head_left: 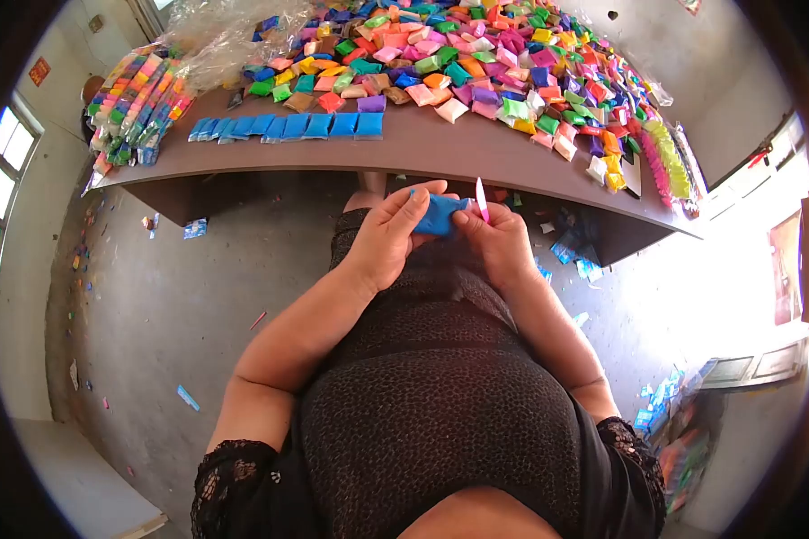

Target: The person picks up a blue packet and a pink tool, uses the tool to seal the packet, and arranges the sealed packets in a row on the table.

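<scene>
— What do the hands hold?
— I see my left hand [388, 235] and right hand [499, 241] pinching a small blue plastic packet [440, 216] between the fingertips; a thin pink stick [481, 199] rises beside the right fingers.

We see a brown table [440, 148] with a broad heap of small coloured packets [476, 63] spread over most of its top. Nearer the front edge than the heap, a neat row of blue packets [288, 127] lies flat, side by side. Left of that row, bundles of bagged multicolour packets [135, 103] sit at the table's end, with crumpled clear plastic [211, 36] behind them. Far to the right of the row, yellow-green strips [670, 162] lie along the table's edge. Below the table, the concrete floor [171, 296] carries scattered scraps.
</scene>
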`<state>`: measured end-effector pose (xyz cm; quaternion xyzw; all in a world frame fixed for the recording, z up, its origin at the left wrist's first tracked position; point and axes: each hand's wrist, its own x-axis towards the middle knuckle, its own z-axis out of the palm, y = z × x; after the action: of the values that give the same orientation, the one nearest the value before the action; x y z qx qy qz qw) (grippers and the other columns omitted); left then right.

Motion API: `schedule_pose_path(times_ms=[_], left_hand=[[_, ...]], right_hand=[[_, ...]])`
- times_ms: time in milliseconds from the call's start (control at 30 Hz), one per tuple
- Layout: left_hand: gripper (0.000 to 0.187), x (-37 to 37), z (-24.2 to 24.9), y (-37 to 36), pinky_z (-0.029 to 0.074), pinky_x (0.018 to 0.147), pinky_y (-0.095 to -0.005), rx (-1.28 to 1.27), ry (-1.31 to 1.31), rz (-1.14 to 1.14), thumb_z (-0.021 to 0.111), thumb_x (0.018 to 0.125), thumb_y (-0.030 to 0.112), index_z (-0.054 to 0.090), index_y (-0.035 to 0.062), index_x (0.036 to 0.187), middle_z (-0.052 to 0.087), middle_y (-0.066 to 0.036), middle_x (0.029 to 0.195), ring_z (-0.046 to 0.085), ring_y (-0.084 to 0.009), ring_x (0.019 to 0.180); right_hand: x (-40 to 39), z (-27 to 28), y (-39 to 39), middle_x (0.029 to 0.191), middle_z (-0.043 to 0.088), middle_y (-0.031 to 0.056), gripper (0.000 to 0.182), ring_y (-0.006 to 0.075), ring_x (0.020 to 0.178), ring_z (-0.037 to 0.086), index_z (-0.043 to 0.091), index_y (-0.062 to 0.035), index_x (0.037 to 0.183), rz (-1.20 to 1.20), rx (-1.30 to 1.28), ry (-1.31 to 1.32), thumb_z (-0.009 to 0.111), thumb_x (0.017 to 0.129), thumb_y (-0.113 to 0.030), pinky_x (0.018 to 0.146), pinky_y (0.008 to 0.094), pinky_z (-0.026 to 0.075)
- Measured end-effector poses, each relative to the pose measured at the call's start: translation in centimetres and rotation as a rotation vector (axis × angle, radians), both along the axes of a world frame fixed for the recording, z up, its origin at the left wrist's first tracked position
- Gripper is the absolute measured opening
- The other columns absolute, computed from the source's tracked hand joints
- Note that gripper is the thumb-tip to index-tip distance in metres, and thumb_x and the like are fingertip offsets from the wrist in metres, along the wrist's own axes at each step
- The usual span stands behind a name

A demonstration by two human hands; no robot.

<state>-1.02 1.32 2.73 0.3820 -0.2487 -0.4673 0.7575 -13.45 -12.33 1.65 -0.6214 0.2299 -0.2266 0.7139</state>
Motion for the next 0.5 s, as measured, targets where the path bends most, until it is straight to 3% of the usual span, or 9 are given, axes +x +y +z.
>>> schedule_pose_path(times_ms=[233,300,367,433,500], left_hand=[[0.044,0.7,-1.9,-0.2,0.046,0.099,-0.0379,-0.053,0.117,0.045,0.048,0.102,0.039,0.053,0.0094,0.133,0.061,-0.013,0.126,0.059,-0.0217,0.115],[0.046,1.2,-2.0,-0.4,0.045,0.101,-0.0391,-0.218,0.381,0.017,0.048,0.101,0.042,0.051,0.0099,0.134,0.059,-0.015,0.130,0.058,-0.0234,0.116],[0.043,1.1,-2.6,-0.6,0.045,0.101,-0.0394,-0.226,0.424,-0.014,0.053,0.100,0.037,0.051,0.0093,0.133,0.057,-0.014,0.132,0.058,-0.0233,0.116],[0.042,-0.4,-2.8,-0.8,0.046,0.101,-0.0384,-0.114,0.245,0.047,0.061,0.097,0.029,0.051,0.0086,0.133,0.056,-0.013,0.132,0.059,-0.0229,0.116],[0.045,-0.6,-2.9,-0.6,0.046,0.101,-0.0378,-0.059,0.308,0.066,0.065,0.094,0.022,0.050,0.0070,0.133,0.058,-0.013,0.129,0.059,-0.0224,0.115]], right_hand=[[0.9,-1.0,0.7,0.065,0.055,-0.0047,0.016,0.0030,0.047,0.038,0.067,-0.0077,0.087,0.035,0.320,0.023,0.075,0.087,-0.021,0.043,0.0209,0.026],[1.0,-1.1,0.6,0.064,0.055,-0.0048,0.015,0.0032,0.046,0.038,0.066,-0.0077,0.088,0.028,0.376,-0.012,0.074,0.088,-0.021,0.043,0.0208,0.026],[1.2,-1.3,0.7,0.063,0.054,-0.0050,0.014,0.0033,0.046,0.038,0.066,-0.0077,0.089,0.020,0.430,-0.049,0.073,0.088,-0.020,0.043,0.0207,0.026],[1.4,-1.8,1.2,0.062,0.052,-0.0058,0.014,0.0033,0.046,0.037,0.066,-0.0074,0.090,0.000,0.367,0.016,0.073,0.089,-0.019,0.042,0.0203,0.025],[1.4,-2.0,1.9,0.061,0.050,-0.0061,0.013,0.0032,0.046,0.037,0.066,-0.0073,0.090,0.020,0.355,0.038,0.072,0.089,-0.019,0.042,0.0204,0.025]])
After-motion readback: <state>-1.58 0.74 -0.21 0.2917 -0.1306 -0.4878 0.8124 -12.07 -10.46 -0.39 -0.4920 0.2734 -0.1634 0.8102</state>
